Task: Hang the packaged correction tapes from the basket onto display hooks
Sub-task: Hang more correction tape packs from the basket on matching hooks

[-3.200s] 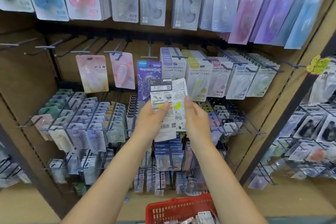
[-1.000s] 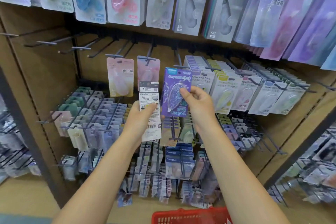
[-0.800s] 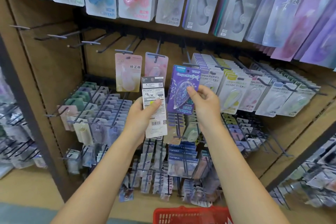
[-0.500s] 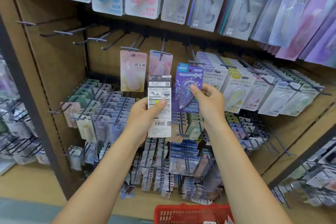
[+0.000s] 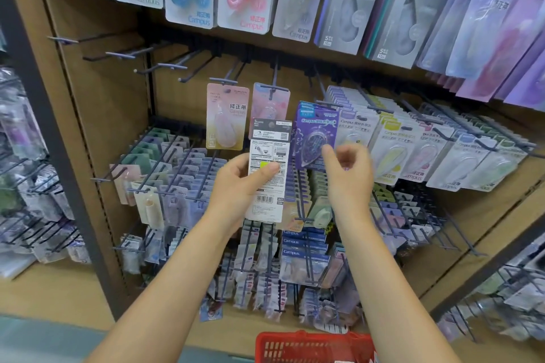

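Observation:
My left hand (image 5: 236, 186) grips a packaged correction tape (image 5: 267, 174) by its middle, thumb on the white printed back with the barcode. It stands upright in front of the shelf. A purple packaged correction tape (image 5: 315, 132) hangs on a display hook (image 5: 324, 104) just right of it. My right hand (image 5: 351, 177) is right below the purple pack with its fingers loosely curled and blurred, holding nothing. The red basket (image 5: 309, 336) shows at the bottom edge between my forearms.
Two pink packs (image 5: 225, 115) (image 5: 269, 103) hang left of the purple one. Several bare hooks (image 5: 118, 53) jut out at upper left. Full rows of packs (image 5: 413, 150) fill the hooks to the right and below. A dark upright post (image 5: 44, 127) stands at left.
My right hand slid the purple pack onto its hook, let go and dropped slightly below it. My left hand kept hold of the white-backed pack.

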A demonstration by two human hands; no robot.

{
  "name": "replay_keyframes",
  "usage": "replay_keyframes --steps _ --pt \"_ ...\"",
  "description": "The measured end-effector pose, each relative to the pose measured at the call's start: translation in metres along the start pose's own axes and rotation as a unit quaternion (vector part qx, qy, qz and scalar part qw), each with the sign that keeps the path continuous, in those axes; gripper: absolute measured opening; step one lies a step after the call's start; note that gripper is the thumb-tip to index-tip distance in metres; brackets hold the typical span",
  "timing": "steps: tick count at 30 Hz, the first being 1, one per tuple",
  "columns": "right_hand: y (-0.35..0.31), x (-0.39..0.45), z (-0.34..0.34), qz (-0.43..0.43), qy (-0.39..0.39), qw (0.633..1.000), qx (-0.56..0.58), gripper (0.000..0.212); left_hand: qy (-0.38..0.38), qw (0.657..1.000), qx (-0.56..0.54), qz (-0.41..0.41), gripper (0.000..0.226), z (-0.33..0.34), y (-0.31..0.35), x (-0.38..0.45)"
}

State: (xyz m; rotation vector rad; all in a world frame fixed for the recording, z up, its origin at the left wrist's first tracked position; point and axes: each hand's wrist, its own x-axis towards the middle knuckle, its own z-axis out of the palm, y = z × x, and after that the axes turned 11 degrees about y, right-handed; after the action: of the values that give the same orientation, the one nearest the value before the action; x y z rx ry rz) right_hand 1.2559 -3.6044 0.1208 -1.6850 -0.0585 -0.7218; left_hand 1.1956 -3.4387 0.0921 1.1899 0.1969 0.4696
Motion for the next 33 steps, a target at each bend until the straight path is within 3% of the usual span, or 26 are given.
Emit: replay_keyframes --steps 2,4,6,9,13,18,22,29,33 --pt "-0.003 -0.015 -0.005 0.028 -0.115 0.992 0.036 0.006 -0.001 1.0 0.023 0.017 0.023 0.002 0.0 -0.001" --pt "-0.006 -0.026 -0.006 0.103 -0.216 0.966 0.097 0.02 -0.002 0.998 0.046 0.049 0.029 0.008 -0.001 -0.004" --pt "-0.008 -0.03 -0.008 0.153 -0.247 0.944 0.158 0.026 0.007 0.997 0.038 0.068 0.047 0.015 -0.002 -0.005" --pt "-0.004 -0.031 -0.011 0.188 -0.241 0.928 0.211 0.025 0.02 0.996 0.029 0.087 0.06 0.022 -0.003 -0.006" --pt "0.001 -0.03 -0.014 0.21 -0.228 0.919 0.243 0.022 -0.008 0.995 0.047 0.092 0.05 0.033 -0.004 -0.005" --pt "0.006 -0.025 -0.019 0.21 -0.188 0.93 0.235 0.017 -0.096 0.985 0.122 0.075 0.063 0.038 -0.011 -0.003" --pt "0.009 -0.02 -0.026 0.181 -0.177 0.941 0.225 0.022 -0.122 0.988 0.089 0.025 0.038 0.04 -0.007 -0.007" --pt "-0.008 -0.008 -0.036 0.132 -0.112 0.967 0.187 0.026 -0.067 0.996 0.05 0.021 0.024 0.06 0.009 -0.013" --pt "-0.023 0.004 -0.059 0.115 -0.154 0.964 0.185 0.03 -0.039 0.997 0.015 0.06 0.021 0.09 0.027 -0.017"
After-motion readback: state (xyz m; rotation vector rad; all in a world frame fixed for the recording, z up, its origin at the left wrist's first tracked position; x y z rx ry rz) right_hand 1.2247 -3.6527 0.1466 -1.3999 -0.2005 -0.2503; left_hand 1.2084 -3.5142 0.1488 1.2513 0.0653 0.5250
